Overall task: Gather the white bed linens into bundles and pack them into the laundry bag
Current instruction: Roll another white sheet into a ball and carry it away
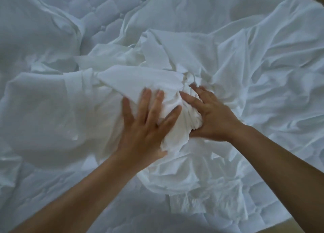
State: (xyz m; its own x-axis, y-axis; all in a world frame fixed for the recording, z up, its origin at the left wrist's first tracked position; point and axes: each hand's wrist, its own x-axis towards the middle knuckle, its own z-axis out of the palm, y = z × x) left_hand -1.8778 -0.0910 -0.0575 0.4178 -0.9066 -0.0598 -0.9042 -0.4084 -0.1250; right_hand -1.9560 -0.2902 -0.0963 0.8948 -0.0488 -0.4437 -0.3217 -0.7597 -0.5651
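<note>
- Left of the fingers: loose white sheet (43, 101), crumpled, lying flat and not yet drawn in. Quilted mattress pad (98, 10) bare beyond it, far side.
- Left forearm comes in from the lower left, wrist straight. Left hand (147, 125) palm-down on the bundle, its fingers (158, 101) straight and spread wide, pressing the cloth down rather than gripping.
- Between the two hands: linen bundle (182, 122), a tight wad of white cloth, sitting on the bed. A long flat fold trails off it past the left fingertips.
- Right forearm enters from the lower right, wrist bent inward. Right hand (210, 117) clamps the wad from its side; cloth bunches between the thumb below and the fingers (191, 101) above. Fingertips blurred, so I cannot tell how far they curl.
- Right of the fingers: more rumpled sheet (271, 66), fanning out from the wad.
- Step, as I read it: gathering, early in the task. Laundry bag not in view.
- Next move likely calls for pulling in the trailing fold and the slack on both sides, then lifting with both hands so nothing drags.
</note>
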